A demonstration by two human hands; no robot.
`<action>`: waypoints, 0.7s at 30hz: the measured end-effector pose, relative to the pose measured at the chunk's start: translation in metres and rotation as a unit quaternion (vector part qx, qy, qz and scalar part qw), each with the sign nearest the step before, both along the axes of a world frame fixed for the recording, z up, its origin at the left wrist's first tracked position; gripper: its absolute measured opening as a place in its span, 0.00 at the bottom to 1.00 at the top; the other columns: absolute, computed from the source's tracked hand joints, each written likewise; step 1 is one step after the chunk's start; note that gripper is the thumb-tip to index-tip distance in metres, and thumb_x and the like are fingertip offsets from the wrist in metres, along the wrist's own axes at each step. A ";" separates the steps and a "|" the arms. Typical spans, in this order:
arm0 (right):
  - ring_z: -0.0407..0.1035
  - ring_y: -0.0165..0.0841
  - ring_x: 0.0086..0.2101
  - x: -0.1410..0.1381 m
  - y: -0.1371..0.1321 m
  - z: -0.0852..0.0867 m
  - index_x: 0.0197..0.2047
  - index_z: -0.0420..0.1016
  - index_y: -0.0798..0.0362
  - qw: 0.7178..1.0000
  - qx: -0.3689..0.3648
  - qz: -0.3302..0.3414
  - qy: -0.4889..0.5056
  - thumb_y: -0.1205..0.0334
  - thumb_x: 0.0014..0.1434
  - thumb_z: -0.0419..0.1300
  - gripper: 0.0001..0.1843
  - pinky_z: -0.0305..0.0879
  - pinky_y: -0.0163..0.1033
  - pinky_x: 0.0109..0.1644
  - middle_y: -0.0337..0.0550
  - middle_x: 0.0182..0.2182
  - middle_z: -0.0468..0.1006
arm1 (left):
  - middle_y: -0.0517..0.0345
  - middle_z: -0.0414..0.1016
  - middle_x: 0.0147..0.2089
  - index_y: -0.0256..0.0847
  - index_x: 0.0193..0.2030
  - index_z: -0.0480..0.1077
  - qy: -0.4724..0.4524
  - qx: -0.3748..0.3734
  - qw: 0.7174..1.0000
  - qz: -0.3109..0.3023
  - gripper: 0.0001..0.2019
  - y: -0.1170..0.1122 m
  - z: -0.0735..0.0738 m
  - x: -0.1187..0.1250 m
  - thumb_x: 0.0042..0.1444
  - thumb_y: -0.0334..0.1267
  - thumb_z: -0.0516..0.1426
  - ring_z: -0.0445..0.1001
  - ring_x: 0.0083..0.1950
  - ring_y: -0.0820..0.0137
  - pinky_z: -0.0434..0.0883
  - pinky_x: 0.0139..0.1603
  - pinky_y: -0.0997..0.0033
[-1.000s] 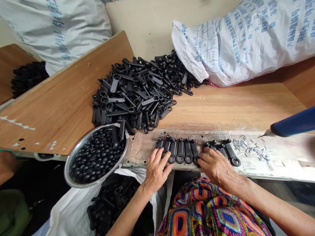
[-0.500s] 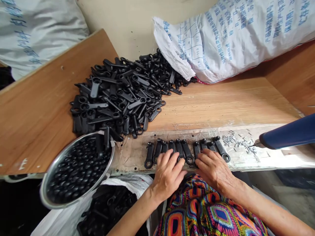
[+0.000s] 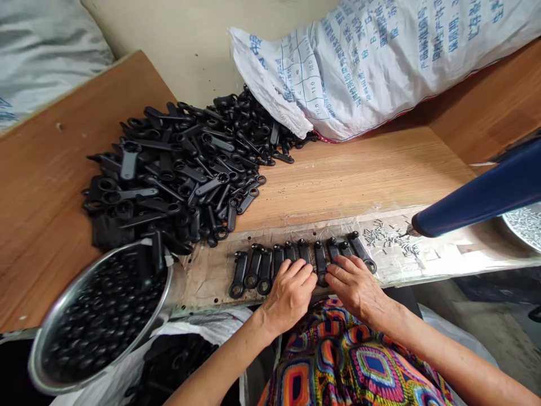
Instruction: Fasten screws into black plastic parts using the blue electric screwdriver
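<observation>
Several black plastic crank arms (image 3: 239,274) lie side by side in a row on the taped front strip of the bench, ring ends toward me. My left hand (image 3: 291,287) rests over the middle of the row, its fingers extended together on the lower ends of the arms. Close to its right, my right hand (image 3: 357,285) lies with its fingertips on the ring ends of the right-hand arms. Neither hand lifts anything. The fingers hide several ring ends. Small metal pins (image 3: 395,237) are scattered right of the row, beneath the tip of a blue powered driver (image 3: 477,194).
A large heap of crank arms (image 3: 181,163) covers the back left of the bench. A metal bowl (image 3: 40,338) of round black knobs stands at the front left edge. Behind lies a printed white sack (image 3: 359,67). A dish of pins (image 3: 526,225) sits at far right.
The view has swung to the right. My left hand has shifted rightward along the row, and its fingers have drawn together. The arms beneath my hands stand closer together.
</observation>
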State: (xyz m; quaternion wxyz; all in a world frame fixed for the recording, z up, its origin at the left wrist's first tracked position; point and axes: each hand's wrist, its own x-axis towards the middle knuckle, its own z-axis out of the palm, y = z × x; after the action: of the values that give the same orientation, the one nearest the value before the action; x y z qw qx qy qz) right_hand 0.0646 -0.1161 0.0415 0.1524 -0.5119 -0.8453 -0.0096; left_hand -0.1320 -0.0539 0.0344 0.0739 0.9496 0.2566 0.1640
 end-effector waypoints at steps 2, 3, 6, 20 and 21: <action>0.60 0.42 0.49 0.006 -0.003 0.002 0.44 0.71 0.55 1.000 0.013 0.003 0.008 0.70 0.59 0.54 0.10 0.55 0.48 0.53 0.46 0.46 0.73 | 0.56 0.74 0.48 0.39 0.42 0.69 -0.001 -0.009 1.000 -0.003 0.10 0.000 0.003 -0.002 0.60 0.29 0.48 0.67 0.53 0.64 0.61 0.55 0.57; 0.60 0.43 0.50 0.011 -0.006 0.002 0.46 0.71 0.55 1.000 0.023 -0.004 0.012 0.69 0.59 0.54 0.11 0.55 0.48 0.53 0.46 0.47 0.73 | 0.56 0.74 0.48 0.39 0.42 0.69 0.000 -0.013 1.000 -0.003 0.09 0.000 0.005 -0.002 0.60 0.29 0.49 0.67 0.54 0.64 0.60 0.55 0.57; 0.60 0.44 0.50 0.025 -0.017 0.000 0.48 0.71 0.55 0.998 0.048 -0.040 0.011 0.66 0.60 0.55 0.12 0.57 0.49 0.51 0.47 0.47 0.73 | 0.54 0.72 0.52 0.39 0.46 0.68 0.011 -0.018 1.000 -0.021 0.09 0.002 0.017 0.003 0.60 0.34 0.50 0.64 0.57 0.61 0.59 0.58 0.54; 0.64 0.47 0.50 0.057 -0.040 -0.008 0.45 0.69 0.54 0.988 0.098 -0.101 0.061 0.62 0.58 0.59 0.12 0.65 0.52 0.50 0.54 0.46 0.72 | 0.43 0.68 0.52 0.30 0.52 0.67 0.003 0.123 0.943 -0.308 0.18 0.021 0.040 0.075 0.62 0.36 0.43 0.63 0.58 0.56 0.63 0.54 0.53; 0.66 0.47 0.49 0.060 -0.042 -0.008 0.46 0.68 0.54 0.987 0.101 -0.105 0.061 0.60 0.58 0.58 0.13 0.66 0.52 0.49 0.55 0.46 0.72 | 0.42 0.67 0.54 0.30 0.53 0.66 0.004 0.131 0.938 -0.321 0.20 0.023 0.040 0.078 0.62 0.37 0.42 0.63 0.58 0.55 0.63 0.54 0.53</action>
State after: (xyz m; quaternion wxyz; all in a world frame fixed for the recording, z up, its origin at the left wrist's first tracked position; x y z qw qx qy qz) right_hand 0.1246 -0.1585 0.0331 0.2525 -0.5798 -0.7706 -0.0793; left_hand -0.0541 -0.0312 0.0743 -0.0033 0.9835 -0.0848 0.1599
